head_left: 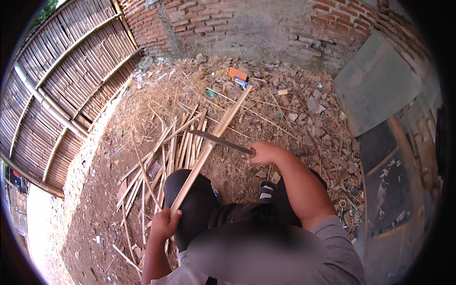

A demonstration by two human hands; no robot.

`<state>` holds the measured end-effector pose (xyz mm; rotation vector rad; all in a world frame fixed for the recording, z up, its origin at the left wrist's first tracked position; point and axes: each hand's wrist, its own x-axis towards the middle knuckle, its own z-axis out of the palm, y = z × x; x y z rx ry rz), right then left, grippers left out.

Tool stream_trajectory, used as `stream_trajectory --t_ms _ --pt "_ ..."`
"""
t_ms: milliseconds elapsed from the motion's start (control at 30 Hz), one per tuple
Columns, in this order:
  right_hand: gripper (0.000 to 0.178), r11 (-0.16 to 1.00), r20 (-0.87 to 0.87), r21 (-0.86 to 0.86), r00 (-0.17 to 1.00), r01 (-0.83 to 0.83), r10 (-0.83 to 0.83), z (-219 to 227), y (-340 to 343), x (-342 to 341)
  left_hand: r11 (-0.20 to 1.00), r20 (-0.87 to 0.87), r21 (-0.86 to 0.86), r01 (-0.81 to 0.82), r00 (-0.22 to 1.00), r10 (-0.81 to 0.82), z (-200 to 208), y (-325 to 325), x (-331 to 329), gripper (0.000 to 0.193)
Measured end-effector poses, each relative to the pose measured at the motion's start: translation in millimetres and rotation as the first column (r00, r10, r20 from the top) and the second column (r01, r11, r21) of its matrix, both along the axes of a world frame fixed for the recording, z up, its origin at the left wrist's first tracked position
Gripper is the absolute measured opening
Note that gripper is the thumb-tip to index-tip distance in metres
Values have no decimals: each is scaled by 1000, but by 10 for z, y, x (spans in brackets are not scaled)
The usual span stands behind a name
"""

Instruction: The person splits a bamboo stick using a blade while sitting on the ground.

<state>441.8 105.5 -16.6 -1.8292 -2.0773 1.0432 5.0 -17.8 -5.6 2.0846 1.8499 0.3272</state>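
A long split bamboo strip (194,176) runs slantwise from my left knee toward the wall, its pale inner face up. My left hand (165,223) is closed around its near end. My right hand (266,154) grips the handle end of a machete (222,141) with a dark blade. The blade lies across the strip near its middle and appears to touch it. Several thin bamboo strips (172,150) lie in a loose heap on the ground beyond and left of my left knee (190,190).
A bamboo fence (61,76) stands at the left, a worn brick wall (247,33) ahead. Grey sheets (377,83) and a dark framed panel (387,183) lean at the right. Rubble (304,114), dry straw (156,90) and litter, including an orange piece (237,74), cover the ground.
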Motion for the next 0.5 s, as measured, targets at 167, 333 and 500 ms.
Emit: stream_trajectory --t_ms 167,333,500 --pt "33 999 -16 43 999 -27 28 -67 -8 -69 1000 34 1 -1 999 1 -43 -2 -23 57" --pt "30 999 2 12 1000 -29 29 -64 -5 -99 1000 18 -21 -17 1000 18 0 -8 6 57" --pt "31 998 7 50 999 -47 47 -82 17 -53 1000 -18 -2 -5 1000 5 -36 3 -13 52"
